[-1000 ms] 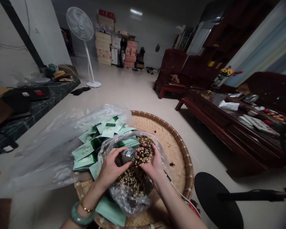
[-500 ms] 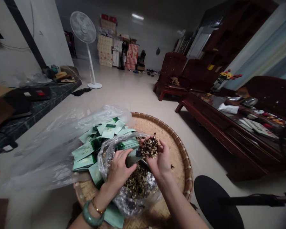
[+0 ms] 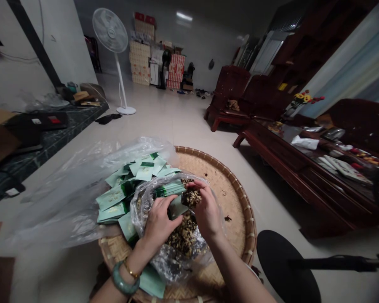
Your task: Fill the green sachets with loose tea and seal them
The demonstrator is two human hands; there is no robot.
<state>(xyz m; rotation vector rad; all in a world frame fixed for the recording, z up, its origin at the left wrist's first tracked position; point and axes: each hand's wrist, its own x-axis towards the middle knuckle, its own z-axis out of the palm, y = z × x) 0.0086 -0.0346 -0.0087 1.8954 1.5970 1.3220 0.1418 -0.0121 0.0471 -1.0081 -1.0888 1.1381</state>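
My left hand [image 3: 158, 223], wearing a jade bangle and a gold bracelet, grips a pale green packet [image 3: 177, 207] between thumb and fingers. My right hand [image 3: 209, 212] is curled around a clump of dried leaf-like bits [image 3: 192, 198] right at the packet's mouth. Below both hands a clear plastic bag [image 3: 167, 269] lies spread, with a heap of the same dried bits [image 3: 185, 237] in it. A neat row of green packets [image 3: 170, 188] stands inside the bag's far side. More packets [image 3: 112, 198] lie piled to the left.
Everything rests on a round woven bamboo tray [image 3: 235, 189], with a few stray bits on its right side. A large plastic sheet [image 3: 66, 202] drapes off the left. To the right are a black round stand base [image 3: 286, 267] and a dark wooden table [image 3: 281, 160]. A white fan [image 3: 110, 31] stands ahead.
My right hand has turned from palm up to tipped inward, its fingers curling round the dried bits at the packet. The clump showing is smaller. My left hand keeps hold of the packet.
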